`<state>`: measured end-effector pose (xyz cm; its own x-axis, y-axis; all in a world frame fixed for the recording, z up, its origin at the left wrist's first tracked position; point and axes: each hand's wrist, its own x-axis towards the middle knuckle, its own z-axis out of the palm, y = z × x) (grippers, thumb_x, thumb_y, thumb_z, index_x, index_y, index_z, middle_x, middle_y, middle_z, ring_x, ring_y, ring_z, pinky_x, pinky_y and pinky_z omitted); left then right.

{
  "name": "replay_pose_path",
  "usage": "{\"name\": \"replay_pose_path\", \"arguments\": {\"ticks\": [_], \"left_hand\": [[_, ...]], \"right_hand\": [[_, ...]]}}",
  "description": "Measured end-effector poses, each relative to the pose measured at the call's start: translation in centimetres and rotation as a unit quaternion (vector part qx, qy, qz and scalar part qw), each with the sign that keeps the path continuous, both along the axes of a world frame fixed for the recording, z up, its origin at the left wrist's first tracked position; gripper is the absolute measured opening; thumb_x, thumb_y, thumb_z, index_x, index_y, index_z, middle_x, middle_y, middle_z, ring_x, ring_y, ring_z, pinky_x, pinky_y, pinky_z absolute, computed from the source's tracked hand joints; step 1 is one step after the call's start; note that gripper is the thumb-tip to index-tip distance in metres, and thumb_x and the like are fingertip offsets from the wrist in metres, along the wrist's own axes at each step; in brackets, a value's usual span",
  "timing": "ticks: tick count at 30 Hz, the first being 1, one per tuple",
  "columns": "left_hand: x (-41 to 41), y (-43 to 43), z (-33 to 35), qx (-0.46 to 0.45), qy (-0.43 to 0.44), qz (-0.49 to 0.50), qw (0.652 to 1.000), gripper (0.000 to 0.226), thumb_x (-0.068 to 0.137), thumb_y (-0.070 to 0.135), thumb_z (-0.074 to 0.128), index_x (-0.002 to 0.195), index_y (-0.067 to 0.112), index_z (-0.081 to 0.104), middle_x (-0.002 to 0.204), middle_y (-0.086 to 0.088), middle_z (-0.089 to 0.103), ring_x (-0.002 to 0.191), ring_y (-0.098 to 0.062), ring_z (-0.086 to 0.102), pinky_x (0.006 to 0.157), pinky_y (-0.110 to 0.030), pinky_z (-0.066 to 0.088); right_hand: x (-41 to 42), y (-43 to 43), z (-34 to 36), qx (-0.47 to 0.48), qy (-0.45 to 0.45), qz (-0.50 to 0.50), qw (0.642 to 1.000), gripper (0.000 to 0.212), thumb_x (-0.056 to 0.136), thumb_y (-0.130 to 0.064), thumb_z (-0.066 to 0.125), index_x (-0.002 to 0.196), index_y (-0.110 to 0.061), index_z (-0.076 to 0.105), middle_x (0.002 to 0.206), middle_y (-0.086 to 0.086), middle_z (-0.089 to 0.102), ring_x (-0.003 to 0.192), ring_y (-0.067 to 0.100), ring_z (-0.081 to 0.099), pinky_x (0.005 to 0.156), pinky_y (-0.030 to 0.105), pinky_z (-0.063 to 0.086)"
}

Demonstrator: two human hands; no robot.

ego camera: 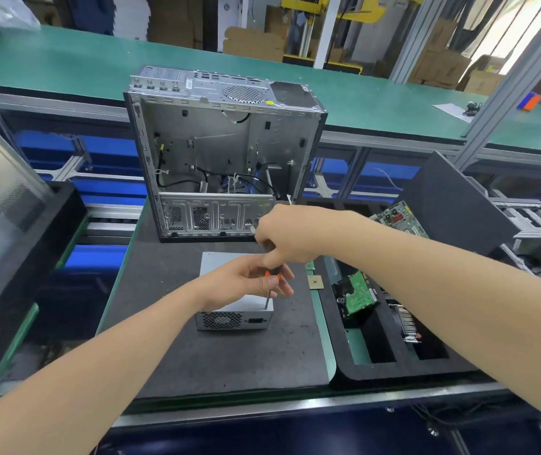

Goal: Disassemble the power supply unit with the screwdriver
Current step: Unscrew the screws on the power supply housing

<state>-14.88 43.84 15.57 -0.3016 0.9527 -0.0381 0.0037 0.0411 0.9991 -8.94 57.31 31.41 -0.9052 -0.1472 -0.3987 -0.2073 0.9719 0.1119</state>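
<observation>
On the desk (196, 356) there are one power supply unit (234, 318), one screwdriver (272, 275) and one open computer case (216, 152). Two hands show: left hand (239, 285), right hand (290, 234). One foam tray (394, 372) holds one hard drive (356, 295), one circuit board (400, 218) and possibly one heatsink (405, 320). One tan chip (315, 282) lies beside it.

An electronics workshop: a green conveyor belt (65, 60), stacked cardboard boxes (443, 65), a stripped computer case (216, 152), circuit boards (400, 220) in foam trays (377, 369).
</observation>
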Motion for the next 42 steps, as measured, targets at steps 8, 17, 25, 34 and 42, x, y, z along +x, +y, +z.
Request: {"name": "replay_pose_path", "arguments": {"ticks": [8, 17, 25, 34, 42], "left_hand": [[-0.4, -0.3, 0.0, -0.009, -0.001, 0.006, 1.000, 0.028, 0.106, 0.019, 0.064, 0.128, 0.004, 0.066, 0.123, -0.013, 0.075, 0.121, -0.030, 0.068, 0.107, -0.043, 0.054], [-0.1, -0.2, 0.0, -0.006, 0.005, 0.005, 1.000, 0.016, 0.107, 0.017, 0.060, 0.121, 0.013, 0.068, 0.115, -0.010, 0.076, 0.119, -0.033, 0.069, 0.106, -0.044, 0.055], [0.1, 0.0, 0.1, 0.001, 0.018, 0.002, 1.000, 0.022, 0.106, 0.018, 0.062, 0.128, 0.021, 0.066, 0.121, -0.003, 0.072, 0.117, -0.029, 0.070, 0.102, -0.041, 0.056], [0.0, -0.3, 0.0, -0.008, 0.003, 0.022, 1.000, 0.028, 0.107, 0.017, 0.060, 0.133, 0.008, 0.064, 0.121, -0.014, 0.075, 0.118, -0.027, 0.071, 0.107, -0.043, 0.055], [0.3, -0.4, 0.3, -0.008, 0.012, 0.013, 1.000, 0.018, 0.107, 0.015, 0.061, 0.123, 0.010, 0.067, 0.113, -0.008, 0.077, 0.105, -0.016, 0.071, 0.102, -0.036, 0.056]], "right_hand": [[0.2, 0.3, -0.8, -0.027, -0.022, 0.138, 0.990, 0.017, 0.080, -0.003, 0.068, 0.081, -0.020, 0.068, 0.086, 0.002, 0.069, 0.085, 0.019, 0.065, 0.073, 0.041, 0.058], [0.6, -0.8, 0.1, 0.019, 0.073, -0.009, 0.997, 0.032, 0.086, -0.060, 0.055, 0.074, -0.030, 0.051, 0.081, -0.005, 0.058, 0.071, 0.019, 0.059, 0.054, 0.029, 0.039], [0.5, -1.5, 0.1, -0.049, -0.079, -0.200, 0.975, 0.049, 0.101, -0.041, 0.048, 0.075, -0.008, 0.073, 0.051, 0.006, 0.069, 0.038, 0.019, 0.065, 0.049, 0.025, 0.055], [0.3, -0.2, 0.0, -0.039, -0.044, 0.042, 0.997, 0.024, 0.077, 0.001, 0.063, 0.083, -0.022, 0.064, 0.080, 0.000, 0.072, 0.088, 0.021, 0.066, 0.068, 0.037, 0.056], [0.7, -0.4, -0.2, -0.041, -0.033, 0.048, 0.997, 0.025, 0.080, -0.015, 0.071, 0.102, -0.022, 0.064, 0.093, -0.008, 0.059, 0.100, 0.021, 0.060, 0.075, 0.040, 0.056]]}}
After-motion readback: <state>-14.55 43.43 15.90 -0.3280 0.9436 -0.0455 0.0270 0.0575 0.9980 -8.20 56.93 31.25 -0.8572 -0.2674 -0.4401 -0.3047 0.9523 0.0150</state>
